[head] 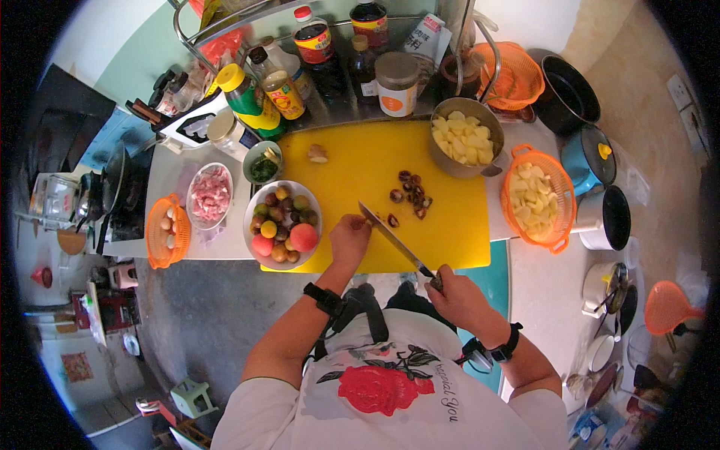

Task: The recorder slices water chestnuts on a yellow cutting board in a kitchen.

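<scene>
My right hand [457, 297] grips the handle of a kitchen knife [396, 241]. Its blade slants up and left over a yellow cutting board [360, 169]. By the blade's tip, the curled fingers of my left hand [350, 239] pinch a small dark reddish tomato [359, 223], mostly hidden by the fingers. Beyond the blade lie several cut dark-red tomato pieces [415, 194], with one piece [393, 220] apart, close to the blade. Left of my left hand, a white plate [250, 233] overlapping the board holds small green, brown and yellow tomatoes and larger pinkish-red ones.
Peeled ginger [318, 153] rests on the board. A metal pot [458, 166] and an orange basket [569, 205] hold cut potatoes. Leftward are a bowl of greens [263, 169], a dish of raw meat [209, 196] and an egg basket [158, 256]. Sauce bottles [312, 42] line the back.
</scene>
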The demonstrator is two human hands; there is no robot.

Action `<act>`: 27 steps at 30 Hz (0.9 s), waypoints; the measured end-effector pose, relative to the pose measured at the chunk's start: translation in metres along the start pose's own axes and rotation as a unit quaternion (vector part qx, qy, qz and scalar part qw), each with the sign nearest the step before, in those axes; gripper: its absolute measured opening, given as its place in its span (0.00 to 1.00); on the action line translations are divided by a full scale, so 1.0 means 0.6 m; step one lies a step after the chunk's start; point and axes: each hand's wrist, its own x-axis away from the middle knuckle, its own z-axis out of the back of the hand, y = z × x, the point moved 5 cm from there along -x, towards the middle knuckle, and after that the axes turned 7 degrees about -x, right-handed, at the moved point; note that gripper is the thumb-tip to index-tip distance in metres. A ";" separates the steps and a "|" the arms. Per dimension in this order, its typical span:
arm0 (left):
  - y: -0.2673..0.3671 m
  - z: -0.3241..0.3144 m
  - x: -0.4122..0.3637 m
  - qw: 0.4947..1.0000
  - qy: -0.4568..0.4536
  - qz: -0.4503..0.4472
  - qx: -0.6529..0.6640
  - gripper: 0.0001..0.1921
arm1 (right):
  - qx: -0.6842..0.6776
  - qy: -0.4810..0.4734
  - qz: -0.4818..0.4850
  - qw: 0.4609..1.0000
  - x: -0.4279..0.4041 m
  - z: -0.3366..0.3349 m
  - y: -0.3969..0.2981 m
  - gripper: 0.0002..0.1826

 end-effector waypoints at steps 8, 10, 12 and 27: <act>0.007 0.003 0.000 1.000 -0.004 -0.004 -0.018 0.13 | 0.033 -0.008 -0.009 0.999 -0.006 -0.013 0.006 0.18; 0.009 0.004 0.001 1.000 -0.002 -0.011 -0.016 0.13 | 0.031 -0.010 -0.009 0.999 -0.013 -0.021 0.008 0.18; 0.012 0.003 0.002 1.000 -0.007 -0.002 -0.009 0.13 | 0.010 -0.009 -0.006 1.000 -0.031 -0.032 0.012 0.17; -0.025 0.000 0.001 0.898 -0.129 0.100 0.409 0.11 | -0.018 0.026 0.046 0.998 -0.082 -0.033 -0.008 0.17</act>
